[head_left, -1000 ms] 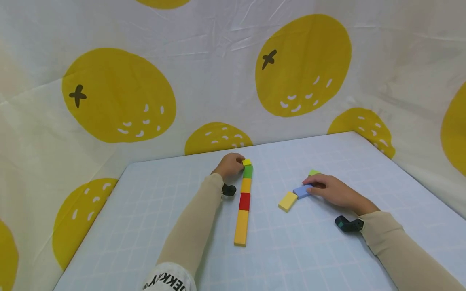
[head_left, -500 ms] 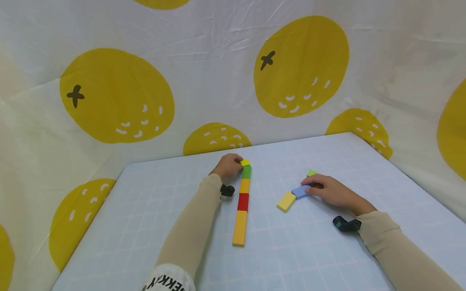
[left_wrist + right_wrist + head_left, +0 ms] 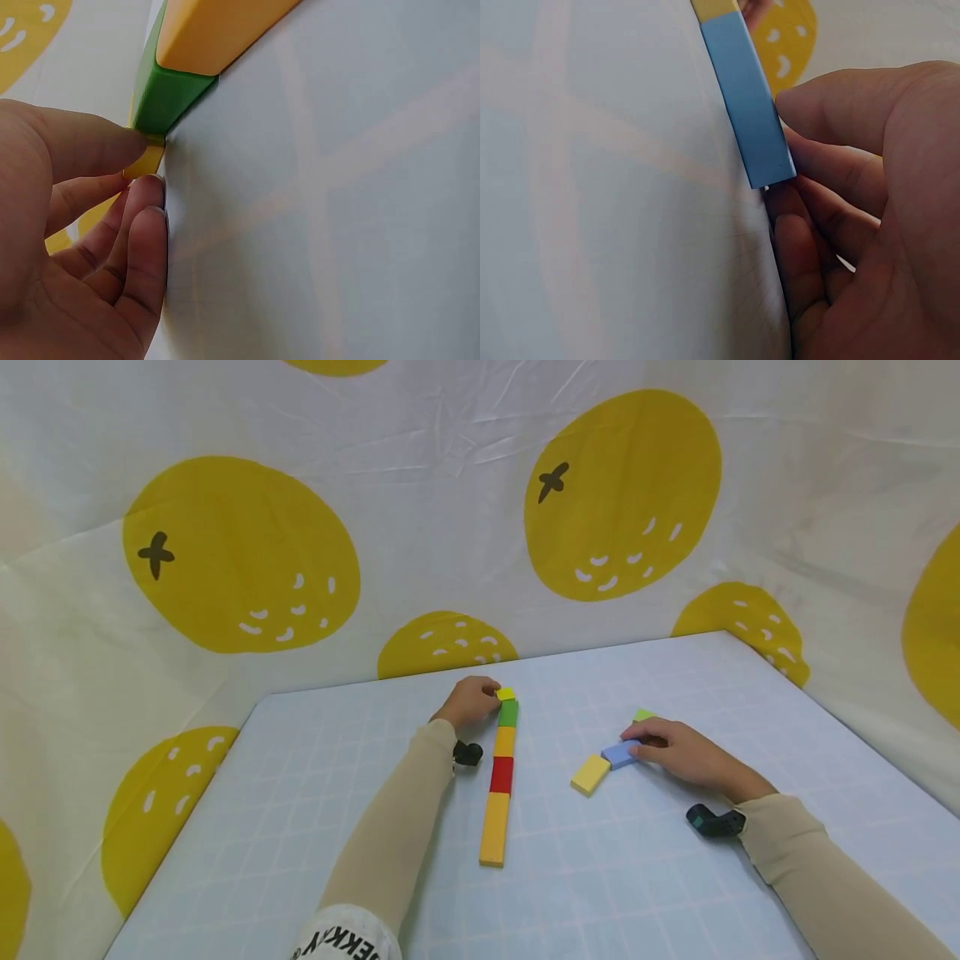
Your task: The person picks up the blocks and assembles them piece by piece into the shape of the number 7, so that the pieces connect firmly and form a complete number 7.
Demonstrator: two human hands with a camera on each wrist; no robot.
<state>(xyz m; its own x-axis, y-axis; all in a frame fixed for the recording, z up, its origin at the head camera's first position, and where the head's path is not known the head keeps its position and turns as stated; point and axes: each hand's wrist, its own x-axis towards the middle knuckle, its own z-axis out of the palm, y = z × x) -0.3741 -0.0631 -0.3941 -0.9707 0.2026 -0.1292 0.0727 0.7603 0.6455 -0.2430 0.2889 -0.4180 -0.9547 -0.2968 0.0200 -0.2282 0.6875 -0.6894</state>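
A straight row of blocks runs away from me on the table: a long orange block (image 3: 494, 830), a red block (image 3: 502, 775), a shorter orange block (image 3: 505, 742), a green block (image 3: 508, 713) and a small yellow block (image 3: 506, 694) at the far end. My left hand (image 3: 471, 700) pinches that small yellow block, thumb against it in the left wrist view. To the right, my right hand (image 3: 684, 750) holds the right end of a blue block (image 3: 746, 101) between thumb and fingers. A pale yellow block (image 3: 591, 775) touches the blue one's left end. Behind my right fingers, a light green block (image 3: 644, 715) is partly hidden.
The table (image 3: 585, 893) has a pale blue cover with a faint grid. Behind its far edge hangs a white curtain (image 3: 442, 527) printed with big yellow fruit. A dark wrist camera (image 3: 716, 822) sits at my right wrist, another (image 3: 468, 753) at my left.
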